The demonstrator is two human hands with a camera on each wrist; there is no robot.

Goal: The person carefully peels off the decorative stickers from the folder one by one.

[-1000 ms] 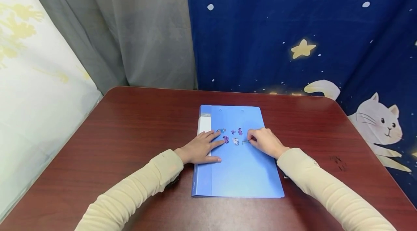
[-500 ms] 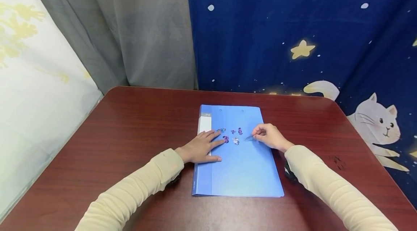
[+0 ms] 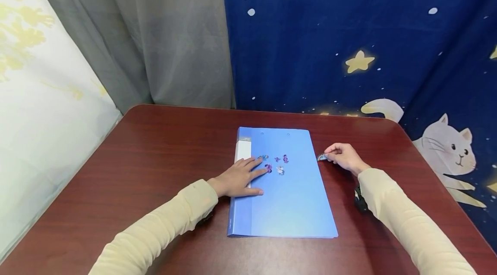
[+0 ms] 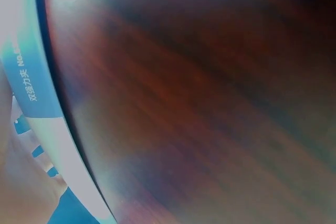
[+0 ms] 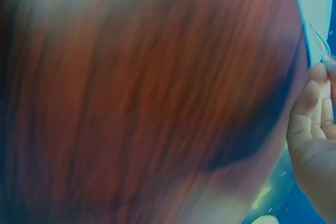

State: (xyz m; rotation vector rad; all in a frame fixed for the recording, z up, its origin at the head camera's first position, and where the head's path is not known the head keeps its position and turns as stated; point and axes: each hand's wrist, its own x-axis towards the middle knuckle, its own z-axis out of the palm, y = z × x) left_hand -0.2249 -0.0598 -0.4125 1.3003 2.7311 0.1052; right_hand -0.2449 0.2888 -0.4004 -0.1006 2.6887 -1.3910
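Observation:
A blue folder (image 3: pixel 293 206) lies flat on the table, with several small purple, blue and clear stickers on its upper half, among them a clear one (image 3: pixel 280 170) and a purple one (image 3: pixel 285 159). My left hand (image 3: pixel 237 179) rests on the folder's left side with fingers spread, fingertips beside two of the stickers. Just off the folder's right edge, my right hand (image 3: pixel 344 157) pinches a small clear piece (image 3: pixel 322 157) between thumb and finger. In the right wrist view the piece (image 5: pixel 319 40) shows as a thin curved edge at the fingertips.
The dark red wooden table (image 3: pixel 174 137) extends around the folder. Behind it hang a grey curtain (image 3: pixel 186 38) and a blue curtain (image 3: pixel 303 51) with stars and a cat. Faint dark marks on the table seen before are hidden by the right sleeve (image 3: pixel 404 214).
My right hand has lifted the small piece from the folder and moved right with it, past the folder's edge. The left hand has stayed in place.

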